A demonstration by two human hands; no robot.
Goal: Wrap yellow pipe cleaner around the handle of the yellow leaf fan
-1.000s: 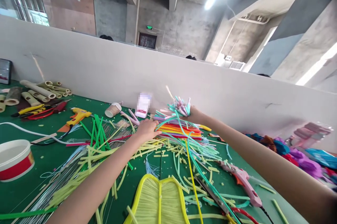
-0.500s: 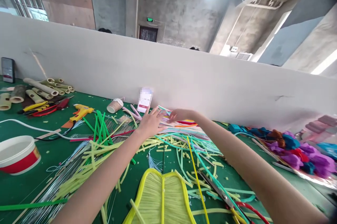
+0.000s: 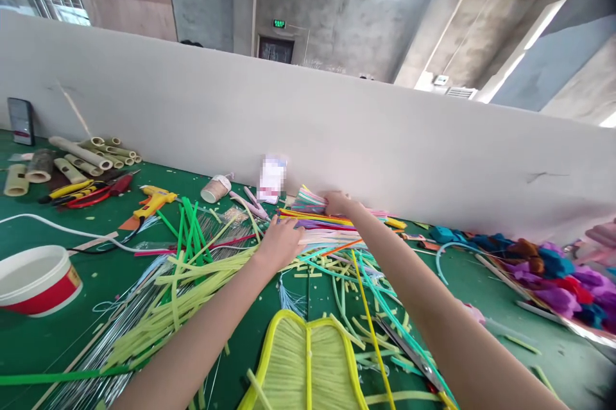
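Near the foot of the white partition, my right hand [image 3: 338, 203] has its fingers curled at a bundle of multicoloured pipe cleaners [image 3: 308, 199], which seem to be in a clear bag. My left hand [image 3: 282, 244] lies with fingers stretched over the left end of a row of purple, red and pink pipe cleaners [image 3: 332, 238]. Its fingertips touch them. Yellow pipe cleaners [image 3: 359, 220] lie between the two hands. Closer to me is a yellow-green, two-lobed panel [image 3: 283, 358] with fuzzy edging and a middle rib. Partly under my right forearm are scissors [image 3: 409, 355].
A phone [image 3: 272, 179] leans on the partition beside a paper cup [image 3: 215, 189]. Leftward are a yellow glue gun [image 3: 153, 201], bamboo tubes [image 3: 81, 156], pliers [image 3: 72, 192] and a white-and-red tub [image 3: 41, 281]. Light-green strips [image 3: 192, 294] cover metal wires. Coloured fuzzy pieces [image 3: 568, 281] fill a tray at right.
My hands have moved apart: the left came down toward me onto the pipe cleaners, the right shifted slightly away toward the partition. More yellow and red pipe cleaners show between them. The view shifted slightly.
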